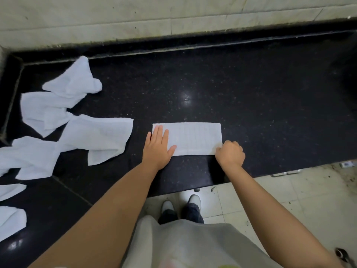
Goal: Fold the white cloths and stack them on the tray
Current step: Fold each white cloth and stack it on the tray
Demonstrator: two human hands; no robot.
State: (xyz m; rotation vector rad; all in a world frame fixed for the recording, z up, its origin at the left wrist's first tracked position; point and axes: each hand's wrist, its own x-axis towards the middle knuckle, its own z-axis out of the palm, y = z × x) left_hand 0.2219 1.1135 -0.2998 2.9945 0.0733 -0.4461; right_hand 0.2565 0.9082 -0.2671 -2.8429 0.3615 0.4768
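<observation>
- Nearest the camera, a grey shirt (185, 246) is being worn, and two white shoes (181, 205) are being stood in on a pale tiled floor (289, 192).
- Two bare forearms are being stretched forward over the near edge of a black speckled counter (251, 93).
- One folded cloth (195, 138) is being held flat on the counter as a long rectangle, near the front edge and about mid-width.
- The left hand (157, 147) is being pressed flat on the left end of the folded cloth, with fingers straight and spread.
- The right hand (229, 153) is being kept curled at the near right corner of the folded cloth; that corner appears to be pinched, though the fingertips are hidden.
- At the left of the counter, loose white cloths (77, 136) are being left unfolded and overlapping; about six can be counted, though the exact number cannot be told where they overlap or are cut off by the picture edge.
- No tray is being shown.
- Farthest away, a pale tiled wall (154, 20) is being met by the counter's raised back lip.
</observation>
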